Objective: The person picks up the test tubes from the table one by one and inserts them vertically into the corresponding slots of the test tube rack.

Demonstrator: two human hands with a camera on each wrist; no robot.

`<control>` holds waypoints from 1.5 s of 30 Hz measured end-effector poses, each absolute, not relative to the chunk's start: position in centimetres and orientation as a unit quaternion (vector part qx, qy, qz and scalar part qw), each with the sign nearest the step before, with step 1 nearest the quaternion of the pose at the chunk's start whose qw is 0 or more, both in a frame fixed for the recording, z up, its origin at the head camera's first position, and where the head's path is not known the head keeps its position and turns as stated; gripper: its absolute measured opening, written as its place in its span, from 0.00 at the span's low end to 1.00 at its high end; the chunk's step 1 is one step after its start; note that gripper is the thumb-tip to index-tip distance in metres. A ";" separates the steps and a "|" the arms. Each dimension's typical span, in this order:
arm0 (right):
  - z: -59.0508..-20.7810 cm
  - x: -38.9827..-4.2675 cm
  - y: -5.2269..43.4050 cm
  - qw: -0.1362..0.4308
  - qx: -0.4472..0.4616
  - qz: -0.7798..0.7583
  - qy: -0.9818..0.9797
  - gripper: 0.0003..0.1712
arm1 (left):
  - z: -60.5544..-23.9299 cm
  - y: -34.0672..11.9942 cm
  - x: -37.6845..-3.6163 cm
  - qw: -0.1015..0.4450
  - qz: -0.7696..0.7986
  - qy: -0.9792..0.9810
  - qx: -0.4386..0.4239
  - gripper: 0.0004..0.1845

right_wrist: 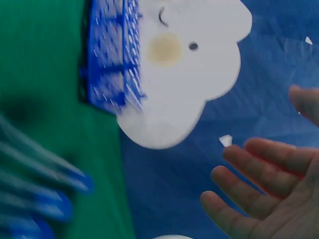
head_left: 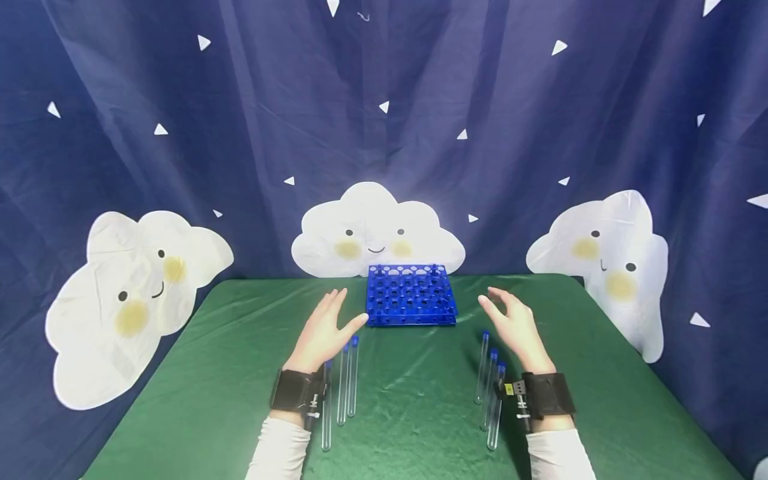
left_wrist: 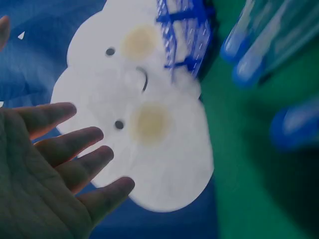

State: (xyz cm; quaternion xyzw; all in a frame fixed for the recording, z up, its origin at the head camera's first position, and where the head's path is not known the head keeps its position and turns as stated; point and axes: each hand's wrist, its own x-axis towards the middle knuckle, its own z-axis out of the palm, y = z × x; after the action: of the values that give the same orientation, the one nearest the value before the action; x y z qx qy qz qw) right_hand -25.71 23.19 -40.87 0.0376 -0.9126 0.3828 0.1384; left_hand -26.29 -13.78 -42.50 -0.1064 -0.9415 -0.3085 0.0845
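A blue test tube rack (head_left: 411, 297) stands at the far middle of the table. My left hand (head_left: 321, 333) hovers to its left with fingers extended and thumb spread, holding nothing. Under and beside that wrist lie three clear test tubes (head_left: 352, 380) with blue caps. On the other side, my right hand (head_left: 515, 327) is raised with its fingers loosely extended and nothing in it. Three more blue-capped test tubes (head_left: 483, 370) lie just left of the right wrist. In the left wrist view the left palm (left_wrist: 40, 174) faces the camera; the right wrist view shows the right fingers (right_wrist: 254, 199) spread.
A green cloth (head_left: 414, 427) covers the table. Behind its far edge hangs a dark blue curtain (head_left: 336, 133) printed with white clouds and triangles. Each wrist wears a black strap (head_left: 549, 395) with a small camera.
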 end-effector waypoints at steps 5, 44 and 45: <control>-42.2 -26.5 22.4 0.119 0.007 0.417 -0.901 0.34 | -43.7 -13.6 -26.8 0.061 -0.380 -0.919 -0.091 0.46; -45.7 -32.7 20.6 -0.056 -0.063 0.591 -0.802 0.18 | -46.5 -10.3 -34.5 -0.059 -0.671 -0.733 0.098 0.22; -45.8 -32.7 20.5 -0.053 -0.062 0.593 -0.801 0.17 | -46.6 -10.3 -34.6 -0.062 -0.673 -0.731 0.100 0.20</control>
State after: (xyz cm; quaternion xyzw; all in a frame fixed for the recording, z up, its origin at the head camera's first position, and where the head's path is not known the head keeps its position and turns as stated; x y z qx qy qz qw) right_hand -32.67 20.50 -45.77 -0.0623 -0.8010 0.5930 -0.0530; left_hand -34.56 -10.26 -46.60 0.1005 -0.7306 -0.6726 -0.0615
